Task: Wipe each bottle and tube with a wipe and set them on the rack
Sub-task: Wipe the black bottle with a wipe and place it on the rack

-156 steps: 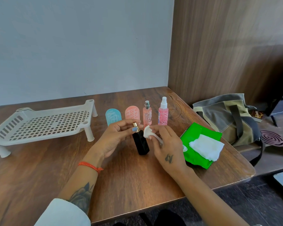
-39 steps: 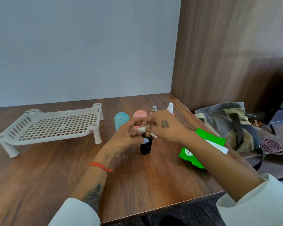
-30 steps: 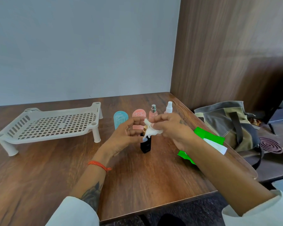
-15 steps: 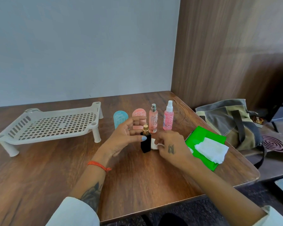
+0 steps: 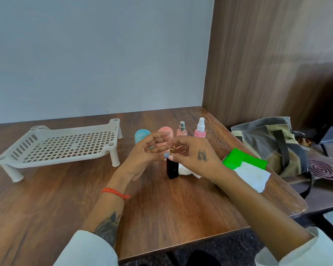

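Nearest the table's front edge (image 5: 181, 237), two forearms in white sleeves reach inward. The left hand (image 5: 142, 160) is loosely spread, its thumb tip pressed against the neck of the black bottle (image 5: 172, 167), the other fingers fanned out above. The right hand (image 5: 196, 158) curls its thumb and forefinger round the bottle's gold cap (image 5: 172, 150), pinching it. The bottle stands upright near the middle of the table. A crumpled white wipe (image 5: 184, 170) lies on the table touching the bottle's right side, under the right palm. Toward the right edge lies a green wipe pack (image 5: 242, 157) with a flat white wipe (image 5: 254, 175) on it. Farther back stand a blue tube (image 5: 140, 134), a peach tube (image 5: 166, 131), a pink spray bottle with silver top (image 5: 181, 129) and a pink spray bottle with white top (image 5: 200, 128) in a row. The white slotted rack (image 5: 62, 145) sits by the left rear edge. Off the table's right side rests a grey-olive bag (image 5: 267, 143).
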Demonstrator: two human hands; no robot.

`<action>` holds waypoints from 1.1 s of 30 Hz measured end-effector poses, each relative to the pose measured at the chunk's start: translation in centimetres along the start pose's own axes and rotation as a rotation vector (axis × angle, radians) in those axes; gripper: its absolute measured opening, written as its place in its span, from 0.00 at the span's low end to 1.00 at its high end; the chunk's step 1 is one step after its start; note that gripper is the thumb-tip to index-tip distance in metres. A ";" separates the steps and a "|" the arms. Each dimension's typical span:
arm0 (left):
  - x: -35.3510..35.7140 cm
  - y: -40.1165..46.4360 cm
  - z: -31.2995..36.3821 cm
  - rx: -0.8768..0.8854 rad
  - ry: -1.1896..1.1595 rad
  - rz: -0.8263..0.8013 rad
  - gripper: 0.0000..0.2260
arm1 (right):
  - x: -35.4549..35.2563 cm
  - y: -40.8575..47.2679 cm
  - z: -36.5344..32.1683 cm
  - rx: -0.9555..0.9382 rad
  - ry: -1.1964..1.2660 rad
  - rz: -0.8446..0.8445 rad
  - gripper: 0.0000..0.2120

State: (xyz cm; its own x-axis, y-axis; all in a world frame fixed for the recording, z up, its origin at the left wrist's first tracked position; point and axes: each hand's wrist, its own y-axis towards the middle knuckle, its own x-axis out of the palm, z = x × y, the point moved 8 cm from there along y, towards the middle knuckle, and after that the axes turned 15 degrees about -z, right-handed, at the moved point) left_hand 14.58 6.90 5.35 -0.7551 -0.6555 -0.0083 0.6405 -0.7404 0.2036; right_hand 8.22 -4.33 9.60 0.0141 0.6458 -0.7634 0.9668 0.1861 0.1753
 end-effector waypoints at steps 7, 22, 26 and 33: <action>-1.1 -0.5 1.3 0.113 -0.085 0.081 0.21 | 0.3 1.1 0.3 0.053 -0.108 -0.077 0.09; -13.9 -4.8 7.5 0.224 0.072 0.517 0.12 | -2.8 9.0 -9.8 -0.169 -0.105 0.008 0.08; -15.5 -5.5 5.6 0.169 0.093 0.578 0.10 | -1.0 12.8 -11.2 -0.207 -0.072 0.026 0.09; -18.3 -6.1 3.3 0.071 0.128 0.679 0.11 | 3.9 17.4 -10.8 -0.188 -0.102 -0.074 0.09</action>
State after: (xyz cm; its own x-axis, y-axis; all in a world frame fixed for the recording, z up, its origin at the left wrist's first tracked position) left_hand 24.04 23.95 7.51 -0.1649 -0.9859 0.0293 0.9514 -0.1511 0.2684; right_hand 22.33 9.46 16.42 -0.0205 0.5485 -0.8359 0.9018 0.3712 0.2214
